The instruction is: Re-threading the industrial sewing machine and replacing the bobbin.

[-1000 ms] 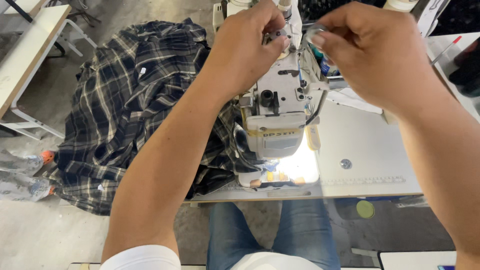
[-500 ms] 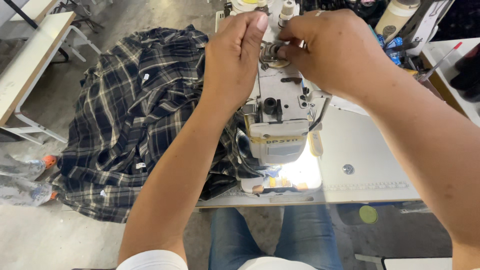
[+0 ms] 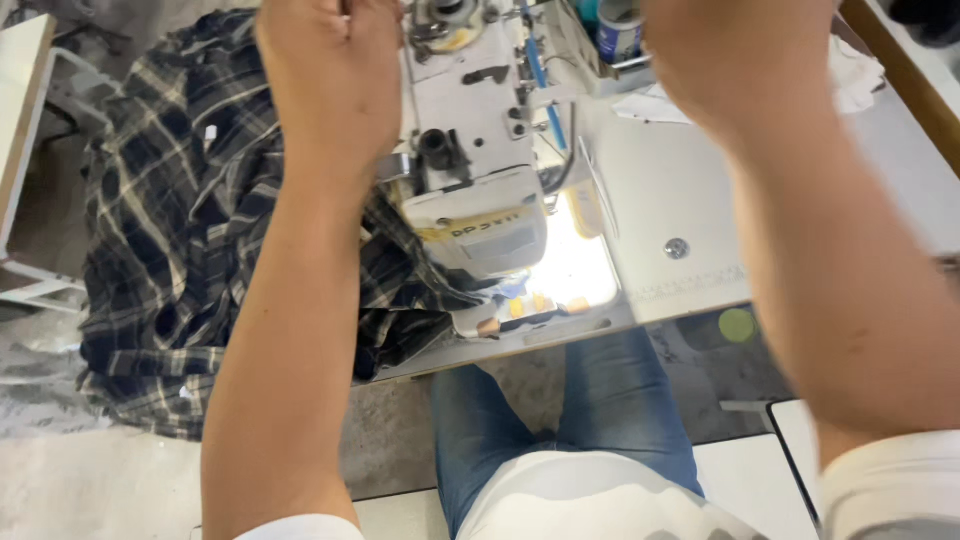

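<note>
- Fingers of both hands are cut off by the top edge of the picture, so I cannot tell how open they are or if they hold something.
- Left hand (image 3: 330,85) is raised just left of the upper part of the sewing machine (image 3: 475,150); its wrist is close to the machine, but contact is not clear.
- Right hand (image 3: 740,60) is raised to the right of the machine, a little apart from it, and looks blurred.
- Machine stands between the two hands, on a white table (image 3: 690,190).
- Plaid shirt (image 3: 170,250) lies below and left of the left hand and hangs over the table edge.
- Blue spool (image 3: 618,30) stands near the right hand, between it and the machine.
</note>
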